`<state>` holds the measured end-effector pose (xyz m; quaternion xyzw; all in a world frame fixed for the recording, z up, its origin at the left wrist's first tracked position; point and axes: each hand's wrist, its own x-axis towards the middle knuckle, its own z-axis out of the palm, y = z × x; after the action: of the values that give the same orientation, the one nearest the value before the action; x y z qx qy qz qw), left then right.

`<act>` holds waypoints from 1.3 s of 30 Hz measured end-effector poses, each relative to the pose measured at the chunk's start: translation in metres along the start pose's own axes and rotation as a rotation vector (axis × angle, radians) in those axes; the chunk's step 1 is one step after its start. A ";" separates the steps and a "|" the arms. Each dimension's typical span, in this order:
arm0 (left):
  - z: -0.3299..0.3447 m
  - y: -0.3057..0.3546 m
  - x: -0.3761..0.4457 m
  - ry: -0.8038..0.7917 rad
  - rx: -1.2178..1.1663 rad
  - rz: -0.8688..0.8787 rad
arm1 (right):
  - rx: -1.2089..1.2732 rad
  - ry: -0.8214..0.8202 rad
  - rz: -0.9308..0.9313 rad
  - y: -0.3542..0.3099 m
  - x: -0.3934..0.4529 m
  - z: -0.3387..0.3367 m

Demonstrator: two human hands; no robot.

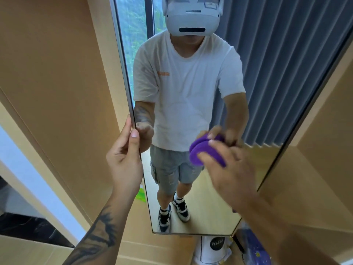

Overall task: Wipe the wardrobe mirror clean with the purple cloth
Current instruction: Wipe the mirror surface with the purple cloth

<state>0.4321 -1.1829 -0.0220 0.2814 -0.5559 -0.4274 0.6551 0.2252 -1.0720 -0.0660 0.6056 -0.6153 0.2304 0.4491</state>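
The tall wardrobe mirror (215, 197) fills the middle of the head view and reflects a person in a white T-shirt and grey shorts. My left hand (125, 159) grips the mirror's left metal edge, thumb on the front. My right hand (229, 169) presses a bunched purple cloth (204, 152) flat against the glass at mid-height, right of centre. The cloth's reflection meets it at the glass. My right hand is blurred.
Light wooden wardrobe panels (57, 83) flank the mirror on both sides. Below the mirror's bottom edge stands a white container with a black "Hello" label (215, 247), and a blue-purple bag (256, 247) lies to its right.
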 end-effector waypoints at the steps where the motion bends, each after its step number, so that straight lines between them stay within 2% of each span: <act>1: 0.001 0.000 0.000 -0.006 -0.012 -0.005 | 0.018 0.004 0.069 0.014 0.007 -0.010; 4: 0.004 -0.002 0.000 0.009 -0.045 -0.008 | 0.009 0.250 0.235 0.052 0.033 -0.032; 6: 0.004 -0.004 -0.001 0.021 -0.057 -0.002 | 0.044 0.276 0.270 0.055 0.034 -0.029; 8: 0.005 -0.006 0.001 0.032 -0.062 -0.002 | 0.025 0.221 0.114 0.041 0.027 -0.017; 10: 0.005 -0.008 0.002 0.023 -0.088 -0.021 | -0.019 0.093 -0.167 0.028 0.018 -0.002; 12: 0.004 -0.012 0.007 0.018 -0.112 -0.016 | -0.028 0.055 -0.363 0.020 0.031 0.001; 14: 0.000 -0.019 0.013 -0.002 -0.171 -0.033 | -0.035 0.130 -0.386 0.014 0.058 -0.002; 17: -0.005 -0.034 0.017 -0.036 -0.211 -0.027 | 0.005 0.269 -0.174 0.001 0.093 -0.006; 19: -0.007 -0.045 0.017 -0.054 -0.237 -0.020 | 0.009 0.308 -0.128 -0.013 0.099 0.000; 22: -0.009 -0.062 0.018 -0.084 -0.290 -0.012 | 0.033 0.216 -0.311 -0.028 0.079 0.026; 25: -0.008 -0.071 0.017 -0.124 -0.329 0.023 | 0.053 0.116 -0.412 -0.028 0.061 0.049; 28: -0.005 -0.077 0.017 -0.135 -0.366 0.045 | -0.131 0.160 -0.615 -0.016 0.081 0.033; 29: -0.005 -0.082 0.019 -0.137 -0.391 0.046 | -0.158 0.221 -0.599 -0.011 0.094 0.027; 31: -0.002 -0.092 0.021 -0.142 -0.433 0.046 | -0.133 0.368 -0.394 -0.003 0.114 0.015; 33: 0.000 -0.095 0.021 -0.146 -0.463 0.050 | -0.080 0.443 -0.220 -0.009 0.116 0.022; 35: 0.001 -0.096 0.021 -0.165 -0.504 0.031 | -0.094 0.401 -0.294 -0.023 0.095 0.038; 39: -0.001 -0.096 0.022 -0.230 -0.573 0.033 | -0.114 0.208 -0.607 -0.038 0.039 0.064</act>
<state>0.4099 -1.2477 -0.0925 0.0261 -0.4876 -0.5852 0.6474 0.2491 -1.1521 -0.0748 0.7085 -0.3692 0.1116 0.5910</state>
